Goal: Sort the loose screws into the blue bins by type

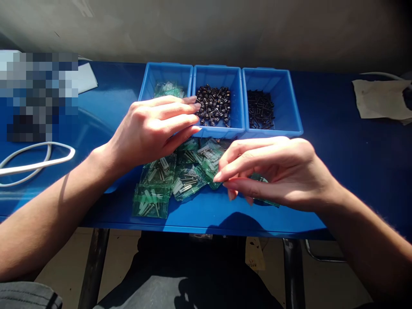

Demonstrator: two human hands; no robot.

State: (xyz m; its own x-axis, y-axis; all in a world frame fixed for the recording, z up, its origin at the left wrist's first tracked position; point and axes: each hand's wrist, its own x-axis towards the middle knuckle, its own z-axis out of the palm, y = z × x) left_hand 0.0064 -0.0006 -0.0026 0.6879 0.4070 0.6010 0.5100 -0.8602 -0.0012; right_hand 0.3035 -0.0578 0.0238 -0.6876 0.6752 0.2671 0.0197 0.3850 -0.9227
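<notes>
Right hand [270, 174]: thumb and forefinger are sitting nearly together, can't tell if they're pinching anything. Green film packet [210, 156] is lying just beyond those fingertips, on the left-hand side. Left hand [154, 124] is hanging with fingers outstretched, nothing visibly gripped, tips by the screws [214, 105] in the middle bin [217, 75]; contact unclear. Packet's looking light, floppy, probably slick, with stiff pins inside; I'm favouring a flat film edge for the hold.
</notes>
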